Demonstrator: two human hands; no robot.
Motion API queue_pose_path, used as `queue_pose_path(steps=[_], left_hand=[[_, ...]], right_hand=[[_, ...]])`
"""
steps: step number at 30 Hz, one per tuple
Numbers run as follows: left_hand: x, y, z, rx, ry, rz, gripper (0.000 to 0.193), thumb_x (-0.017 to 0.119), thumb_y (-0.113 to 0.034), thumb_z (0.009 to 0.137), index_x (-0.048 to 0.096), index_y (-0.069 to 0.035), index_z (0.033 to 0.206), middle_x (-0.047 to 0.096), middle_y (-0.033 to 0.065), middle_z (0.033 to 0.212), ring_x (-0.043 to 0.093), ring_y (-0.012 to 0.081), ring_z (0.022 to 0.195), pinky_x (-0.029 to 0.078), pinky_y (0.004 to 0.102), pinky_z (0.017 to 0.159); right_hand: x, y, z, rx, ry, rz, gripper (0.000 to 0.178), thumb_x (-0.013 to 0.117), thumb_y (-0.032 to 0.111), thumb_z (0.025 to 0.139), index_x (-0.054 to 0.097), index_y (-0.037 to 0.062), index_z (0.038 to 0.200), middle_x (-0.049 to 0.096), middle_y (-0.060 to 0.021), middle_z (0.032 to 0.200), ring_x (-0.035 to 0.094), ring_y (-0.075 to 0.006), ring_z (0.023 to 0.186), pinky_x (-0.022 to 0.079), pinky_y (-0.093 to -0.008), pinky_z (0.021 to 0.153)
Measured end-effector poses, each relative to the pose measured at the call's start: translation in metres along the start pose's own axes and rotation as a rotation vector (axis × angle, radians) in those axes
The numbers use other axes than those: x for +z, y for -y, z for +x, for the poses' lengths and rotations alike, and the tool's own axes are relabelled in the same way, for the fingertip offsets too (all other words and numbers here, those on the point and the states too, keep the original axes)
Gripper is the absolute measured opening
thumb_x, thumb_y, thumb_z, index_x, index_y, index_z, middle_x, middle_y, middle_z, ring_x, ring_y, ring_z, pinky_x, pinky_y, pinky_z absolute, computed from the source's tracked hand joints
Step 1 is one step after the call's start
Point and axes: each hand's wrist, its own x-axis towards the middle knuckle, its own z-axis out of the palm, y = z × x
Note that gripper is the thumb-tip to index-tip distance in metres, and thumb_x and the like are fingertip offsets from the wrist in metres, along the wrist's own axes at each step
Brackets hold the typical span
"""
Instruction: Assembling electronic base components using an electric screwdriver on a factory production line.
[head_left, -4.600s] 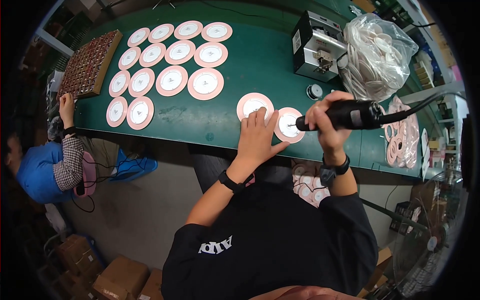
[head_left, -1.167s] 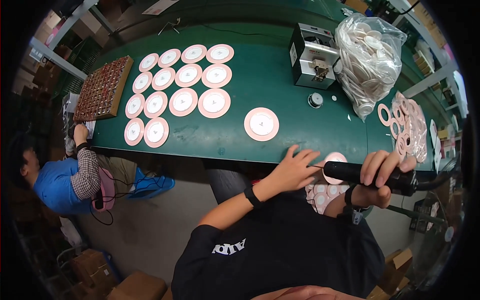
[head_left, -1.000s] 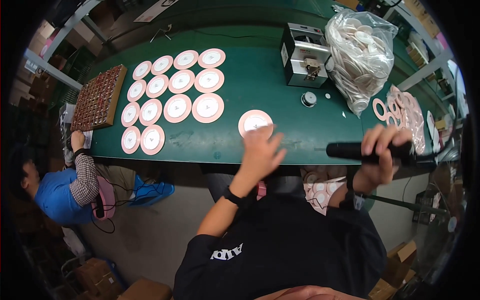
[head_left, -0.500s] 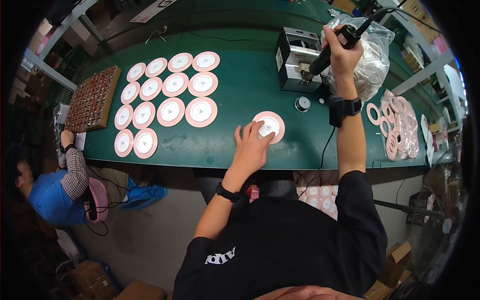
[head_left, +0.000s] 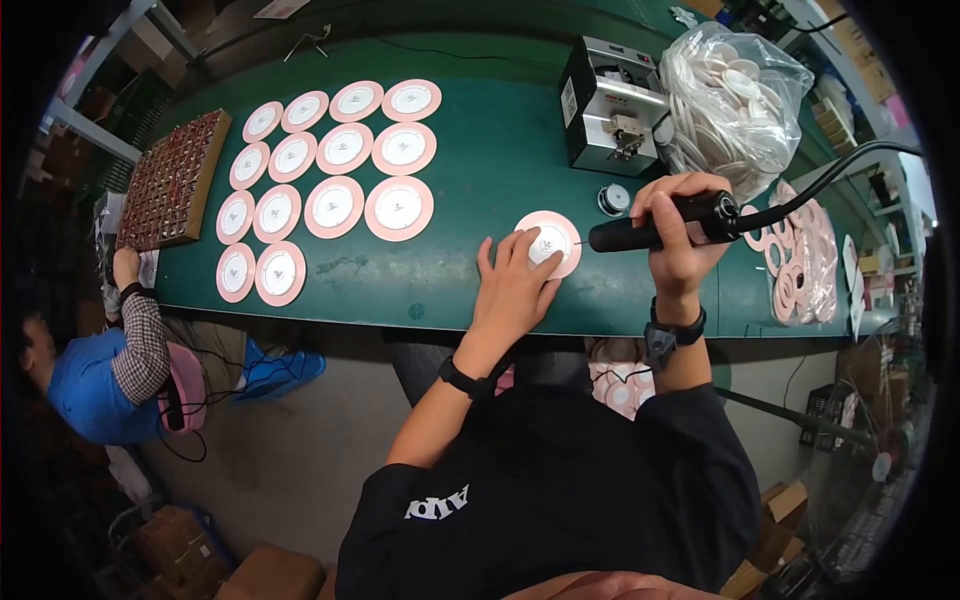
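My left hand (head_left: 515, 285) rests with spread fingers on a round white disc with a pink rim (head_left: 567, 258), which lies flat on the green table. My right hand (head_left: 685, 235) is wrapped round a black corded electric screwdriver (head_left: 628, 236). The tool is held nearly level, and its thin bit points left at the disc's right edge. From this view I cannot tell whether the bit touches the disc. A small silver round part (head_left: 613, 199) sits just beyond the screwdriver, in front of a black and silver machine (head_left: 615, 110).
Several like discs (head_left: 404, 150) stand in rows to the left. A box of small parts (head_left: 175, 185) is at the far left, by a seated person in blue (head_left: 100, 390). A plastic bag of white discs (head_left: 735, 100) and bagged pink rings (head_left: 805, 260) lie at right.
My right hand has brought the screwdriver down from the machine to the disc's right side, turning it level. My left hand stays on the disc. The view has shifted slightly.
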Motion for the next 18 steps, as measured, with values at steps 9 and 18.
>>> queue_pose_path(steps=[9,18], left_hand=[[0.000,-0.002,-0.001,-0.011,-0.002,0.018,0.038,0.076,-0.024,0.084,0.070,-0.019,0.121,0.050,0.0131,0.138,0.044,0.0329,0.134,0.027,0.0642,0.112],[0.004,-0.003,0.000,-0.018,-0.011,0.020,0.039,0.076,-0.025,0.084,0.070,-0.018,0.121,0.050,0.0137,0.139,0.043,0.0340,0.134,0.026,0.0654,0.112]], right_hand=[[0.007,-0.006,-0.010,0.069,0.062,-0.017,0.027,0.067,-0.006,0.089,0.047,0.0026,0.106,0.059,-0.0134,0.082,0.059,-0.0216,0.065,0.050,-0.0333,0.059],[0.007,-0.016,-0.011,0.158,0.073,-0.046,0.027,0.067,-0.008,0.089,0.048,0.0019,0.105,0.059,-0.0118,0.081,0.058,-0.0173,0.062,0.049,-0.0300,0.058]])
